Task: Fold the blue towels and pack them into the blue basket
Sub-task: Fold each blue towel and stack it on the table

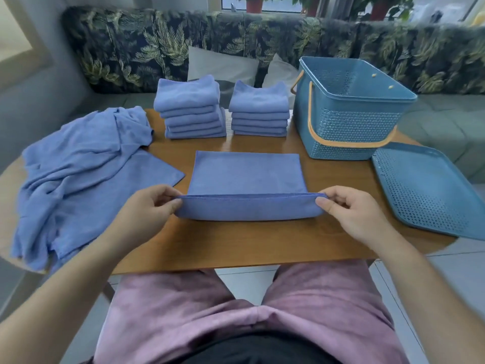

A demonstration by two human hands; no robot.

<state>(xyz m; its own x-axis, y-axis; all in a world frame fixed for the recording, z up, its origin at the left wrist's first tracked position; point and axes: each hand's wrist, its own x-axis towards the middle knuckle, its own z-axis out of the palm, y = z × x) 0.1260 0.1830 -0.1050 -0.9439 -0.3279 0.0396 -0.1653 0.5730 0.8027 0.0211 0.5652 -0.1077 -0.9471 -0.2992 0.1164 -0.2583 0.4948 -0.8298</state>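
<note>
Blue towel (246,173) lies on the wooden table (236,245), its near edge lifted, pinched at each corner by the left hand (149,206) and right hand (351,208). Two folded stacks (191,111) sit behind, beside the blue basket (349,111).

Table (249,245): single towel (246,174) at centre front; 2 folded stacks behind it, left stack (190,109) beside right stack (258,111); unfolded heap (78,174) at left; basket (346,122) at right rear, lid (425,190) before it.

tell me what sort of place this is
Likely a home sitting or dining corner: a leaf-print sofa with pillows runs behind the wooden table, and potted plants stand at the window above it.
</note>
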